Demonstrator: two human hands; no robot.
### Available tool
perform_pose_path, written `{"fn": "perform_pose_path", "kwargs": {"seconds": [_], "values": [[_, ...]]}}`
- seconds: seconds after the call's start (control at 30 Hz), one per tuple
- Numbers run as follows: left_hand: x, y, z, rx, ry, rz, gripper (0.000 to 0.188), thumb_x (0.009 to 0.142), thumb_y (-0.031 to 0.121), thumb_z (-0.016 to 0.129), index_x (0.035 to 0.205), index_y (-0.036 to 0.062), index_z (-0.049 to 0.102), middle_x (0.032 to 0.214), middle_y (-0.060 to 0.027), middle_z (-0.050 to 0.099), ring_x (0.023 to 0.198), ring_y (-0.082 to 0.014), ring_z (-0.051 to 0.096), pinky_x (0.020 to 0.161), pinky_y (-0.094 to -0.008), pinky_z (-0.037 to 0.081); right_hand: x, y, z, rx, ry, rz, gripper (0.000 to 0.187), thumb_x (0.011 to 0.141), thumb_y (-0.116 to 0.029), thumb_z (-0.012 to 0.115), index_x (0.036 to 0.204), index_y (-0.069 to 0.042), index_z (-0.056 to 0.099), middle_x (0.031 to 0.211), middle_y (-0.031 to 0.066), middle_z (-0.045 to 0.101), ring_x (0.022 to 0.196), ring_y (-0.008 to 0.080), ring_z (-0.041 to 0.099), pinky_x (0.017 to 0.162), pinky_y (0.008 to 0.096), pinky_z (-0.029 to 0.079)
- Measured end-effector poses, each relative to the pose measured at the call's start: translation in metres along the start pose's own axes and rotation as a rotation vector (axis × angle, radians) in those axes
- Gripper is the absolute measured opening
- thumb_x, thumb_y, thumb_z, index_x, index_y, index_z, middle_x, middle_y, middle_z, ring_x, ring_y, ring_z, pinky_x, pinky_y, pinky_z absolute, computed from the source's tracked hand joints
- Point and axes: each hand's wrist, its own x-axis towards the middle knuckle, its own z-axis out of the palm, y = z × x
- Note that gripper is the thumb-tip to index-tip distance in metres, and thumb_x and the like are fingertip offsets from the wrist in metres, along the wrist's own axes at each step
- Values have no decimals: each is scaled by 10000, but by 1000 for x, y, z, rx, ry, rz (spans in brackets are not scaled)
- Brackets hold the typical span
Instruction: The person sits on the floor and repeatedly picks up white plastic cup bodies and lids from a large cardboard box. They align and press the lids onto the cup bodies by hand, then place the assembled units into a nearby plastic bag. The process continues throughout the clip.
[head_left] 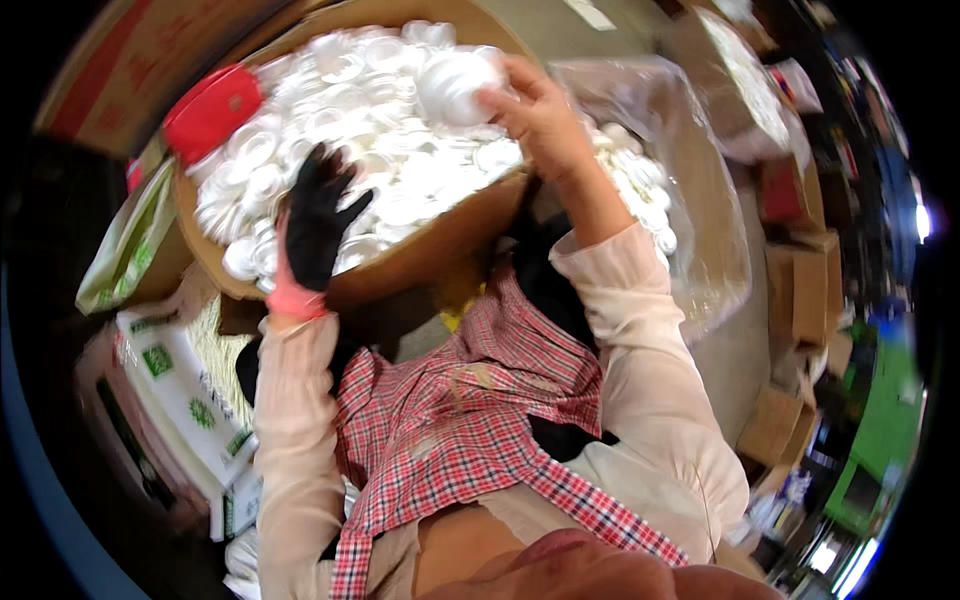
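My left hand (316,228), in a black glove with a pink cuff, is open with its fingers spread over the near left part of a heap of white round plastic pieces (400,170). Nothing shows in its grip. My bare right hand (545,120) pinches a larger white rounded piece (455,88) by its right side, above the heap; motion blurs it, so I cannot tell if it is one piece or several stacked. The heap fills a big cardboard box (440,230) whose brown rim curves in front of me.
A red pouch (212,112) lies on the box's left edge. To the right stands a carton lined with clear plastic (705,200), holding more white pieces (640,180). Printed white sacks (180,390) lie at the left. Brown cartons (815,290) and a green machine (880,430) stand farther right.
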Motion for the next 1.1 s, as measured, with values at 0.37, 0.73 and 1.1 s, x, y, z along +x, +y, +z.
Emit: {"fn": "perform_pose_path", "kwargs": {"seconds": [0.37, 0.73, 1.1], "values": [[3, -16, 3, 208, -42, -374, 450, 1000, 229, 395, 1384, -4, 363, 1374, -156, 443, 1233, -297, 491, 979, -425, 449, -129, 159, -375, -1118, 849, 642, 822, 594, -441, 856, 1136, 109, 573, 1034, 201, 657, 832, 262, 652, 718, 359, 513], [13, -13, -12, 221, 97, -241, 429, 963, 109, 398, 1365, -32, 350, 1410, -193, 406, 1262, -323, 464, 1014, -436, 437, -17, 110, -290, -1321, 491, -59, 289, 812, -219, 672, 1014, -13, 660, 939, 180, 659, 845, 316, 636, 772, 395, 496], [10, 34, -37, 28, 406, 11, 365, 973, 73, 442, 1315, -46, 401, 1286, -178, 499, 1196, -300, 526, 987, -387, 476, 76, 192, 68, -805, -271, 367, 328, 809, -178, 676, 1035, 53, 625, 958, 172, 661, 833, 271, 661, 624, 374, 522]]}}
